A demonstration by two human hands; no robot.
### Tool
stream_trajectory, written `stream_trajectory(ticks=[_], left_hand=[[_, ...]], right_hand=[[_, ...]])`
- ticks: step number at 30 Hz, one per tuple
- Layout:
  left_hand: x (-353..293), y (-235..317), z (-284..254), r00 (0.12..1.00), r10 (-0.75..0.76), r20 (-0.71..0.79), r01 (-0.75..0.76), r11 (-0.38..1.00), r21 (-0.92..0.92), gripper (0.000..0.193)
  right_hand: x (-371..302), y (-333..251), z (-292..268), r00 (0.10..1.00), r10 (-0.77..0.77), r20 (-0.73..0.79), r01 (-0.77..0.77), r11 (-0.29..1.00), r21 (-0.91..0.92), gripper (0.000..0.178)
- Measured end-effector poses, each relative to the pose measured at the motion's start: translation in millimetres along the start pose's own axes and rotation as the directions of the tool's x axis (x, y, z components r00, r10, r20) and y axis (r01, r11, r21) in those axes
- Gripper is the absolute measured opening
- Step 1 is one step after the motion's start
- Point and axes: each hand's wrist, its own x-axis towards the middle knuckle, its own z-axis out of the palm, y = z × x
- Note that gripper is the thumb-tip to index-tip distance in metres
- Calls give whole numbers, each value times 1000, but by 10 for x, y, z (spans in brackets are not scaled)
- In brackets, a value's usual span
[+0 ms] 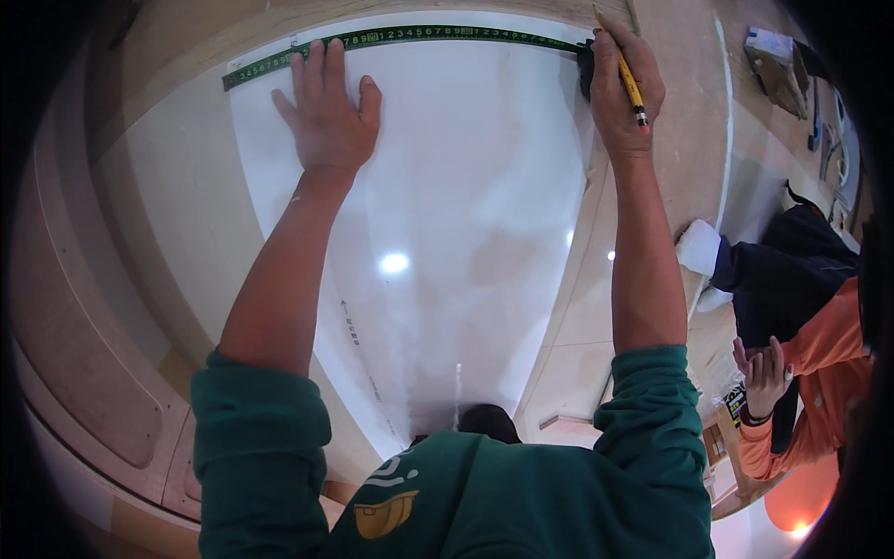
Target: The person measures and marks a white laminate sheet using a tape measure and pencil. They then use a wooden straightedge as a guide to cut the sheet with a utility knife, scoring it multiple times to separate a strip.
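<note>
Clearly, the left hand [332, 130] lies palm down with its fingers spread and grips nothing; its longer fingertips rest on a green tape measure [438, 34], while its thumb points away over the white sheet [456, 177]. The tape measure's blade runs across the far end of this sheet, near its far edge, its free end by the sheet's far left corner and its dark case [586, 70] at the right. Around that case the right hand [616, 107] is curled, and the same hand grips a yellow pencil [631, 86], whose pink eraser points back toward the wrist and whose other end points away from the person. How the fingers divide between case and pencil cannot be told. Pale wooden boards [177, 186] show on both sides of the sheet, and a small line of dark print with an arrow runs along the sheet's left part. Both green sleeves [261, 424] are pushed up to about the elbows. Off to the right, well apart from the pencil, another person in an orange top [829, 326] and dark trousers [782, 265] sits with one hand [765, 377] raised, near a white sock [698, 247]. Beyond them stands a small box [771, 47].
</note>
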Motion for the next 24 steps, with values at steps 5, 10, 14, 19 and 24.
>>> stream_trajectory(ticks=[5,10,14,19,24], left_hand=[[-5,-8,6,1000,-14,21,14,1000,8,64],[-11,-36,29,999,-26,21,26,1000,-5,64],[-10,-21,24,1000,-21,11,21,1000,2,63],[-8,-17,24,1000,-3,-9,4,1000,30,62],[-8,-1,17,1000,-9,-1,9,1000,16,63]], right_hand=[[-36,-25,63,986,-160,51,166,978,-130,22],[33,-67,66,972,-214,99,227,962,-151,25],[-32,-11,51,949,-225,219,288,902,-322,29],[-35,78,46,934,-190,302,292,894,-340,32],[-57,106,43,935,-157,317,269,898,-348,32]])
